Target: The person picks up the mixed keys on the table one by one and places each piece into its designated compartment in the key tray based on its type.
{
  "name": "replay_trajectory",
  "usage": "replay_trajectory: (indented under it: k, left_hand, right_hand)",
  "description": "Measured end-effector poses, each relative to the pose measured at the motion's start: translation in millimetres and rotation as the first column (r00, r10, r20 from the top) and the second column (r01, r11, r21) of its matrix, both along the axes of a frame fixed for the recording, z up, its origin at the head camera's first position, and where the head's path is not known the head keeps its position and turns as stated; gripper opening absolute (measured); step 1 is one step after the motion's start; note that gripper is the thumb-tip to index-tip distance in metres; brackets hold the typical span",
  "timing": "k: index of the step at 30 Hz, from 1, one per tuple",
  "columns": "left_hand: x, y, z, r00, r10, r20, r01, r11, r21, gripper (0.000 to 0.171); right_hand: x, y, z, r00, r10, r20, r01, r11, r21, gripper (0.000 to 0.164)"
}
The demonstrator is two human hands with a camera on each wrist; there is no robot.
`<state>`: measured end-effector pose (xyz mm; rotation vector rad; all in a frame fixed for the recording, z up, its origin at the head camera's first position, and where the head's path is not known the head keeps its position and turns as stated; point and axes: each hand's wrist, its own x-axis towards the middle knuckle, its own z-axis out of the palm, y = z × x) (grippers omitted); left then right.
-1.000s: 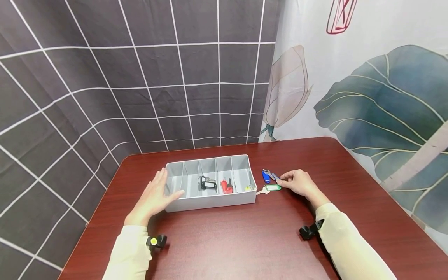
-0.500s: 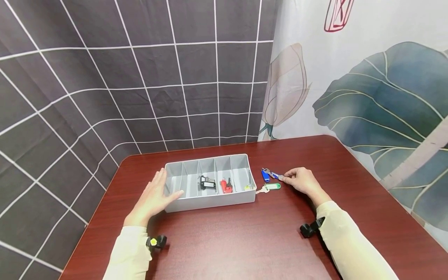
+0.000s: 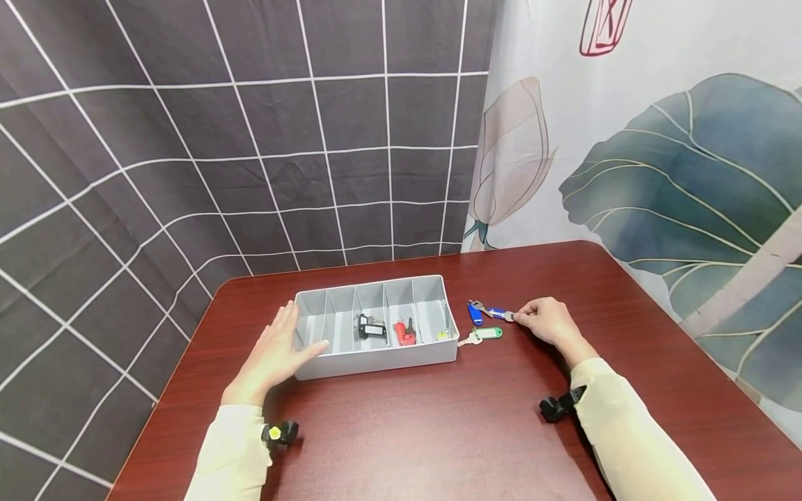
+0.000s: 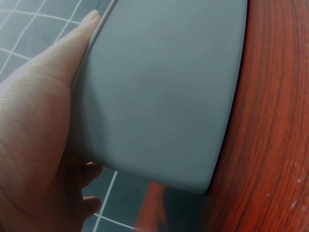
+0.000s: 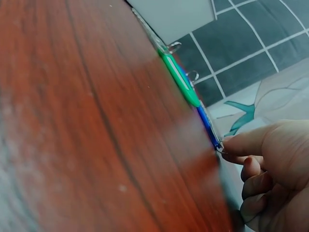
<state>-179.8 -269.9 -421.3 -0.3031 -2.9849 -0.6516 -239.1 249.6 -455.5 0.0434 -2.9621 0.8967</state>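
My left hand (image 3: 269, 351) rests on the left end of a grey divided tray (image 3: 376, 360), thumb over the front rim and straight fingers along the end wall. The left wrist view shows the thumb at the tray's edge. To the right of the tray, my right hand (image 3: 548, 323) pinches a key (image 3: 509, 316) with a blue key tag (image 3: 497, 312) at the table. A second blue-tagged key (image 3: 475, 314) lies just left of it. Nearer me lies a key with a green tag (image 3: 489, 333), its key end by the tray's corner.
Inside the tray, black-tagged keys (image 3: 372, 328) lie in the middle compartment, a red-tagged key (image 3: 404, 333) in the one to its right, and something yellow (image 3: 445, 335) in the rightmost. A grid-patterned curtain (image 3: 351, 174) hangs behind the red-brown table (image 3: 407, 431).
My right hand has moved slightly right, drawing the pinched key and its blue tag away from the other blue-tagged key. The left hand and tray have stayed in place.
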Motion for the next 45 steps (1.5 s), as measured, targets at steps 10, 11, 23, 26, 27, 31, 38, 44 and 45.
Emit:
replay_trajectory:
  k: [10,11,23,26,27,31,38,44,45]
  left_hand:
    - [-1.2,0.4,0.1,1.0,-0.002,-0.001,0.002,1.0,-0.002,0.112]
    - [-1.3,0.5,0.1,1.0,-0.002,-0.001,0.002,1.0,-0.003,0.112]
    - [-2.4,1.7,-0.2,1.0,-0.006,-0.002,0.006,1.0,0.002,0.111]
    - [-2.3,1.6,-0.2,1.0,-0.006,-0.001,0.006,1.0,0.004,0.111]
    - [-2.3,1.6,-0.1,1.0,-0.006,-0.001,0.006,1.0,0.005,0.111]
    - [-2.0,1.2,0.0,1.0,-0.005,-0.001,0.005,1.0,0.007,0.112]
    - [-0.7,-0.7,-1.4,1.0,0.0,0.011,0.0,1.0,0.015,0.113]
    - [-0.6,-0.7,-0.9,1.0,0.0,0.01,0.0,1.0,0.014,0.113]
    - [-0.7,-0.6,-0.9,1.0,0.0,0.007,0.0,1.0,0.01,0.113]
  right_hand:
    - [1.7,8.2,1.2,0.999,-0.04,0.018,0.041,0.999,-0.021,0.021]
    - [1.8,8.0,1.0,0.999,-0.04,0.021,0.041,0.999,-0.023,0.023]
    - [2.1,7.0,-0.8,0.999,0.022,0.029,-0.021,1.0,-0.018,0.038]
    - [1.7,6.7,-1.6,0.999,0.018,0.027,-0.018,1.0,-0.014,0.038]
    - [1.7,6.4,-1.7,1.0,0.017,0.026,-0.016,1.0,-0.013,0.037]
    - [1.7,4.7,-1.5,1.0,0.013,0.021,-0.013,1.0,-0.017,0.032]
    - [1.0,2.8,0.1,1.0,0.007,0.027,-0.006,0.999,-0.042,0.022]
    - [1.3,2.5,-0.3,0.998,-0.001,0.061,0.005,0.998,-0.07,0.021]
    - [1.4,2.4,-0.5,0.998,-0.002,0.067,0.007,0.997,-0.079,0.021]
